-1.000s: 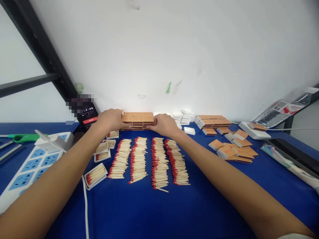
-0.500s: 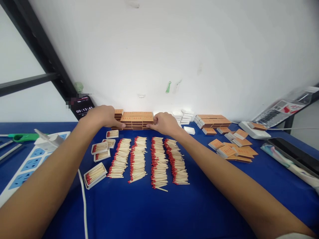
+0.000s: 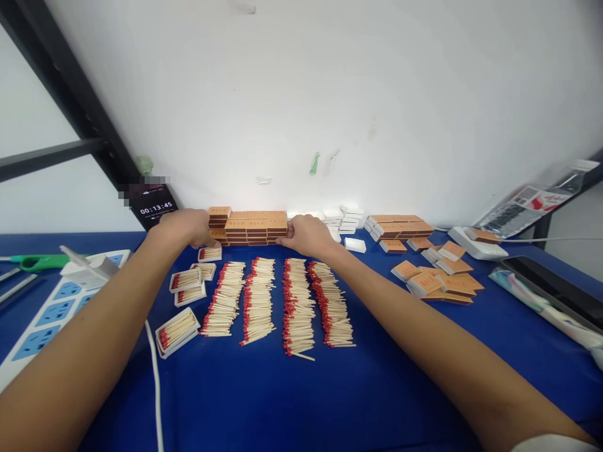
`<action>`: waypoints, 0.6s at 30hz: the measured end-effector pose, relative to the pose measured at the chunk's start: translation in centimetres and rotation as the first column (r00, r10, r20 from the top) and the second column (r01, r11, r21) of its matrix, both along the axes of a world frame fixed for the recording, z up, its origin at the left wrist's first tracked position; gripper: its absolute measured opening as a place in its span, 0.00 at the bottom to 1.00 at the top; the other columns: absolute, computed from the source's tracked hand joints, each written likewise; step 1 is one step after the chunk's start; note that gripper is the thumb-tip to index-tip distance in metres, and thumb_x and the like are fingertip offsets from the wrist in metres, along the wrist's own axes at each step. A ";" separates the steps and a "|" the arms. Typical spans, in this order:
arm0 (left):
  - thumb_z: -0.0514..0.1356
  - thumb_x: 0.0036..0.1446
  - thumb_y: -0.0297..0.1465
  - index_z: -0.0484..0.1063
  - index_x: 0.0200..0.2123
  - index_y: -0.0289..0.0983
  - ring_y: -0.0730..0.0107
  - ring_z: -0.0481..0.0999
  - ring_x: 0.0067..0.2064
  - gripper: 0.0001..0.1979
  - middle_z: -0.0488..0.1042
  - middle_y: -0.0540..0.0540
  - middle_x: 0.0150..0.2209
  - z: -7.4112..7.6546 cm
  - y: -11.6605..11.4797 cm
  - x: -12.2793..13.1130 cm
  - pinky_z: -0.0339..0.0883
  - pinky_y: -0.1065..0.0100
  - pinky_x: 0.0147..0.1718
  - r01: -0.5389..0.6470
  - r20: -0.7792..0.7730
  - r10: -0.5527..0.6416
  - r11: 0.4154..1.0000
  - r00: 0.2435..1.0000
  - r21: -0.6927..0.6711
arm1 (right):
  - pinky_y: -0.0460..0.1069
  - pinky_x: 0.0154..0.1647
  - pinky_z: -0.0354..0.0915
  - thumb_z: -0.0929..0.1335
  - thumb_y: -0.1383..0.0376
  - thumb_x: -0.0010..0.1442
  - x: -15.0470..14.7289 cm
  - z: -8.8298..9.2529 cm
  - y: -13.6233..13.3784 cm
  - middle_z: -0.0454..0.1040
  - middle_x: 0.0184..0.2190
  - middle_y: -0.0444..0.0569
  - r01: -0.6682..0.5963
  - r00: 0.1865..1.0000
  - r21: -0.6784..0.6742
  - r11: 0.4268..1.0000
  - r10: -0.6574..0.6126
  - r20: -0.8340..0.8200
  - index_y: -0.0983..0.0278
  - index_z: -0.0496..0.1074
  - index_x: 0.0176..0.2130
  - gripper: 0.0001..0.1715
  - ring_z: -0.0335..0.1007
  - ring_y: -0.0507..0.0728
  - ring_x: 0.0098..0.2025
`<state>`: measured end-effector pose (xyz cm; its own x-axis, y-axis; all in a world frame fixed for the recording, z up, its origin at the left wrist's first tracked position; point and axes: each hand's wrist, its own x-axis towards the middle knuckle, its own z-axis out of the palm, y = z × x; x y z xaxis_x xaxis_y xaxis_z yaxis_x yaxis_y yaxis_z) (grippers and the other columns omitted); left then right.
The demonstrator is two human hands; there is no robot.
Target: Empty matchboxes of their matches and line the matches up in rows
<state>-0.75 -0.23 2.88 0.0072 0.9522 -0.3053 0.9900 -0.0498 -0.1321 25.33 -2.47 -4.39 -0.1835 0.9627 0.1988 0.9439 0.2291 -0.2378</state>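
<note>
Matchboxes (image 3: pixel 255 225) stacked on blue table (image 3: pixel 264 402), near wall (image 3: pixel 282 113).
Left end of stack is touched by left hand (image 3: pixel 188 227), right end by right hand (image 3: pixel 308 236); whether any box is gripped by either cannot be told. Loose matches (image 3: pixel 257 301) are laid in four rows in front.

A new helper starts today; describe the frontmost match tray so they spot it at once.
On the blue table, find the four rows of loose matches. Just left of the leftmost row sit several white trays of matches. The tray you want is the one nearest the camera, just clear of the cluster behind it.
</note>
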 end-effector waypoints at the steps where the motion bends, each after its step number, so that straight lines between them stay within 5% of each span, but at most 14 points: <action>1: 0.74 0.38 0.45 0.72 0.18 0.40 0.45 0.81 0.34 0.18 0.80 0.36 0.27 -0.1 0.0 0.0 0.69 0.54 0.35 -0.004 -0.002 0.004 1.000 1.000 0.015 | 0.52 0.30 0.57 0.76 0.51 0.59 0.0 -0.1 0.0 0.81 0.36 0.54 -0.005 1.000 0.006 1.000 0.005 0.001 0.62 0.80 0.35 0.17 0.72 0.59 0.34; 18: 0.74 0.41 0.50 0.71 0.15 0.40 0.45 0.82 0.37 0.23 0.83 0.37 0.30 0.1 -0.6 0.5 0.71 0.54 0.39 -0.079 0.018 0.078 0.997 0.997 0.015 | 0.52 0.30 0.56 0.75 0.51 0.58 0.2 -0.3 0.2 0.82 0.35 0.53 -0.021 0.999 0.013 1.000 0.021 -0.032 0.62 0.81 0.36 0.16 0.72 0.59 0.34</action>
<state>-0.28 -0.81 3.01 -0.0626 0.9548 -0.2905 0.9929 0.0300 -0.1153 25.56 -2.25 -4.72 -0.1968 0.9561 0.2171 0.9308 0.2517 -0.2650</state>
